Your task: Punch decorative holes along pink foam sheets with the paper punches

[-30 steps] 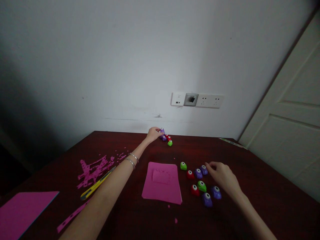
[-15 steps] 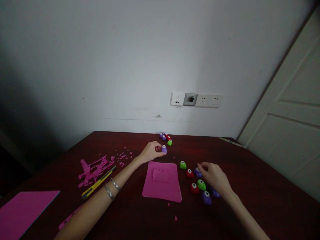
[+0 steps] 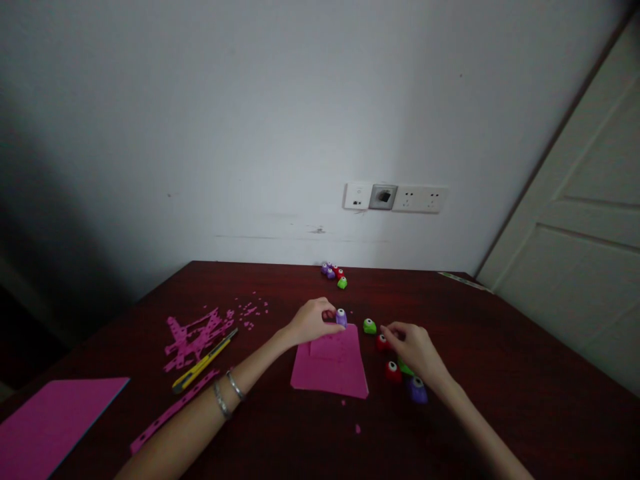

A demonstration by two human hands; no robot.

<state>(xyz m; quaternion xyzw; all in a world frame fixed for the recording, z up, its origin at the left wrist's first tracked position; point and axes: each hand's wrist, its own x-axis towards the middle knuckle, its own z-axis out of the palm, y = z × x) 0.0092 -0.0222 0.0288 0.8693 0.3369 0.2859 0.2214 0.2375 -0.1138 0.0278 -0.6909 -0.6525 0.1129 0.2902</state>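
My left hand [image 3: 314,320] pinches a small purple craft punch [image 3: 341,319] with a white, eye-like top, above the far edge of a pink sheet [image 3: 333,377]. A smaller pink piece [image 3: 327,348] lies on that sheet. To the right, my right hand [image 3: 413,347] is curled, thumb and fingertips close together beside a red punch [image 3: 383,343]; anything between them is too small to make out. Near it sit a green punch [image 3: 369,327], another red punch [image 3: 393,372] and a purple punch [image 3: 417,390]. A second green punch [image 3: 405,367] is partly hidden by the hand.
Several more punches [image 3: 334,272] stand by the wall. On the left lie punched pink strips [image 3: 195,340], small cut-outs [image 3: 253,310], a yellow utility knife [image 3: 205,362] and a large pink sheet [image 3: 60,420]. Sockets [image 3: 395,198] are on the wall.
My left hand has brought the purple punch right and nearer, to the pink sheet's far edge. My right hand has shifted left, from the purple punch towards the red one.
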